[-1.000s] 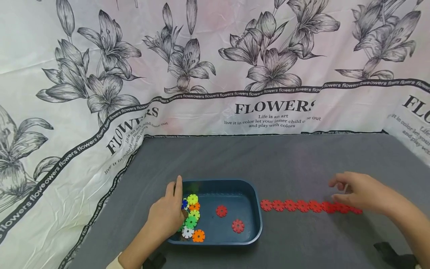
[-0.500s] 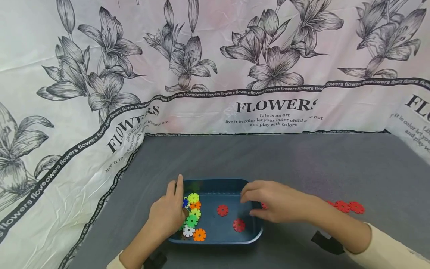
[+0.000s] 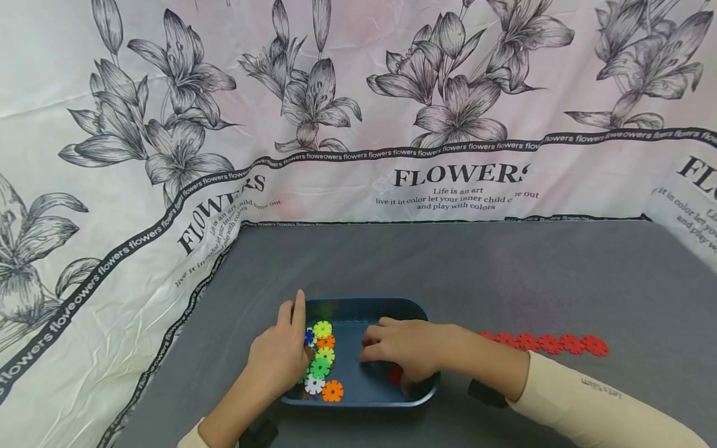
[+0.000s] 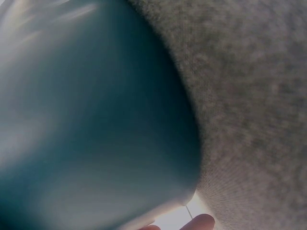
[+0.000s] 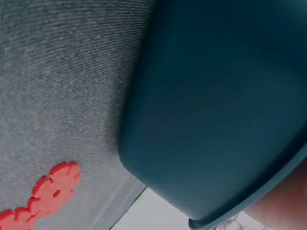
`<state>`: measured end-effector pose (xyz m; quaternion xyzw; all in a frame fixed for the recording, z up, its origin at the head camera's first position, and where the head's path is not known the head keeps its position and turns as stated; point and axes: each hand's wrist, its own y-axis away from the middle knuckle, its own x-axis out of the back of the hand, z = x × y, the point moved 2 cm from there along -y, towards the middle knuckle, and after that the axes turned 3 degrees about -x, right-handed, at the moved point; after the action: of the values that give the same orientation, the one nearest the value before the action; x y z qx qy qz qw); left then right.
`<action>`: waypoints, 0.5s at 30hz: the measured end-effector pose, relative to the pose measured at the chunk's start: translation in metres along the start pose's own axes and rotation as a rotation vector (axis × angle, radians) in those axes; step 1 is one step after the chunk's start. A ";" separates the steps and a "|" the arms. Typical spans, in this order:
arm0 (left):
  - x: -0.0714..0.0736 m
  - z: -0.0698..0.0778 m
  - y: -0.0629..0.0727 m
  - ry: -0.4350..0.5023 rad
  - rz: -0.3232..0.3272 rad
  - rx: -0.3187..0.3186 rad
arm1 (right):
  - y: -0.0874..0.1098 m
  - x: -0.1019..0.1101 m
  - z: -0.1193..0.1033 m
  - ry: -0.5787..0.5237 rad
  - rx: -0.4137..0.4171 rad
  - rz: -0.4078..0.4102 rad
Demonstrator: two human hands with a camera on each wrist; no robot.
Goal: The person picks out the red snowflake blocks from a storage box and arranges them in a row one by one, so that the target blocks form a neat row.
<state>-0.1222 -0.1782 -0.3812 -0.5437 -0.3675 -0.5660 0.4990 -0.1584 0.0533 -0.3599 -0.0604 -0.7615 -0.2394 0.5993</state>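
Observation:
A dark blue tray (image 3: 364, 395) holds flower-shaped plastic discs. My left hand (image 3: 278, 358) grips its left rim, index finger stretched toward the back corner. In the left wrist view, fingertips (image 4: 199, 223) show past the tray's outer wall (image 4: 105, 105). My right hand (image 3: 409, 348) reaches over the right rim into the tray, with thumb and fingers apart. One red disc (image 3: 395, 374) shows partly beneath it; anything under the fingers is hidden. A row of overlapping red discs (image 3: 550, 344) extends to the right of the tray, its nearer part behind the forearm.
Several yellow, orange, green, white and blue discs (image 3: 320, 368) lie at the tray's left end. Grey cloth (image 3: 470, 267) covers the table. Behind it hangs a flower-printed curtain (image 3: 336, 193). The right wrist view shows red discs (image 5: 53, 191) beside the tray.
My right hand has moved left from above the far end of the red row, across the right rim and down into the tray. My left hand stays at the left rim.

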 end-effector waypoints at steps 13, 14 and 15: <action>0.001 0.000 0.000 0.002 0.013 -0.014 | 0.001 0.001 0.000 -0.130 -0.034 -0.011; 0.001 0.000 0.000 0.000 0.013 -0.014 | 0.001 0.000 0.000 -0.138 -0.032 -0.010; 0.001 0.000 0.000 0.001 0.011 -0.013 | 0.001 0.000 0.000 -0.149 -0.029 -0.008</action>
<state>-0.1217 -0.1785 -0.3802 -0.5487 -0.3604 -0.5659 0.4989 -0.1580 0.0542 -0.3599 -0.0840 -0.8006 -0.2477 0.5390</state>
